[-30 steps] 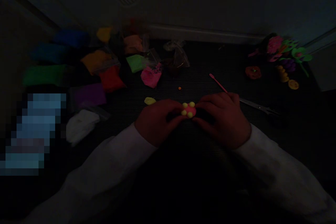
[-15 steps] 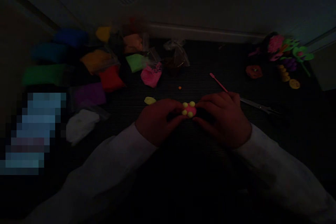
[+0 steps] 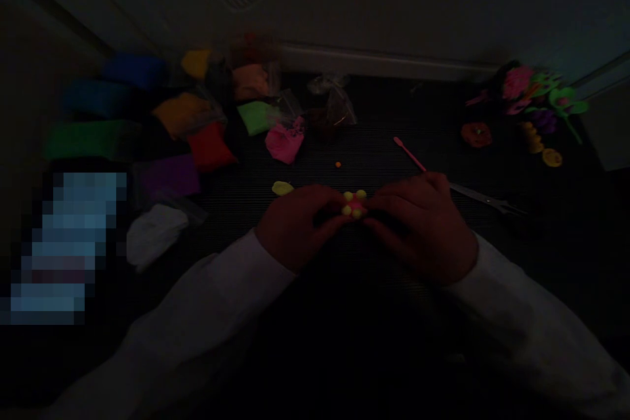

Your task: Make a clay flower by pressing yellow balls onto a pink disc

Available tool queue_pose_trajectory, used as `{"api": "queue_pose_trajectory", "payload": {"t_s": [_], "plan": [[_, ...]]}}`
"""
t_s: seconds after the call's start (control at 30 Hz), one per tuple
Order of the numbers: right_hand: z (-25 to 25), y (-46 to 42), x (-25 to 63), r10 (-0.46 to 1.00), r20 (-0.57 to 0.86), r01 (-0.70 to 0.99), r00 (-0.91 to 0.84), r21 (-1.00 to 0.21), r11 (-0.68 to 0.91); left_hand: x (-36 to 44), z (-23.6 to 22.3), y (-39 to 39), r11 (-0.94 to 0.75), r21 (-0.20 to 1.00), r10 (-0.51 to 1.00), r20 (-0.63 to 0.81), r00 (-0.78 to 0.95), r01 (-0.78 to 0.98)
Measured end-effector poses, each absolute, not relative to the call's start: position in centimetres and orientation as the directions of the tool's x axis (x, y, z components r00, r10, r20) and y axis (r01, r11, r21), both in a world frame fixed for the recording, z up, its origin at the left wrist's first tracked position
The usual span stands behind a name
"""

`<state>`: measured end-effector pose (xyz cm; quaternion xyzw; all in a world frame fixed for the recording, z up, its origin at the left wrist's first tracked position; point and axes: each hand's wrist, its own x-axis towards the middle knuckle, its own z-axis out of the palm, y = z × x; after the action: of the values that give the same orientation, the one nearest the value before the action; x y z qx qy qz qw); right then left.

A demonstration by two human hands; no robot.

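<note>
The left hand [image 3: 295, 230] pinches the pink piece with yellow balls [image 3: 355, 205] between its fingers, low over the worktop [image 3: 369, 134]. The right hand [image 3: 426, 226] has just moved its fingers further over the piece's right side, so less pink shows; in this gloom they seem to pinch it too. Beyond lie a yellow lump [image 3: 282, 188] and an orange ball [image 3: 338, 165].

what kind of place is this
Probably a craft table set up for clay modelling, though the light is too dim to be certain. Bags of coloured material, like the purple one, scissors and small finished flowers such as the pink one point to it.
</note>
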<state>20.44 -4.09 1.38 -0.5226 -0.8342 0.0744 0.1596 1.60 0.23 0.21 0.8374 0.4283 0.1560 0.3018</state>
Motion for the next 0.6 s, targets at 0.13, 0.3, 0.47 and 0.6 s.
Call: {"api": "queue_pose_trajectory", "payload": {"t_s": [0.13,0.3,0.47,0.6], "plan": [[0.98,-4.17,20.13,0.878,0.195,0.836,-0.437,-0.273,0.476,1.65,0.15,0.23,-0.461,0.631,0.813,0.019,0.583,0.623],[0.77,-4.09,20.14,0.887,0.184,0.843,-0.423,-0.278,0.459,1.78,0.31,0.26,-0.450,0.640,0.816,0.010,0.578,0.623],[0.89,-4.04,20.09,0.886,0.185,0.842,-0.424,-0.280,0.461,1.73,0.22,0.25,-0.455,0.634,0.813,0.009,0.582,0.626],[0.84,-4.01,20.05,0.890,0.172,0.846,-0.423,-0.276,0.455,1.79,0.07,0.24,-0.465,0.629,0.811,0.019,0.585,0.623]]}}
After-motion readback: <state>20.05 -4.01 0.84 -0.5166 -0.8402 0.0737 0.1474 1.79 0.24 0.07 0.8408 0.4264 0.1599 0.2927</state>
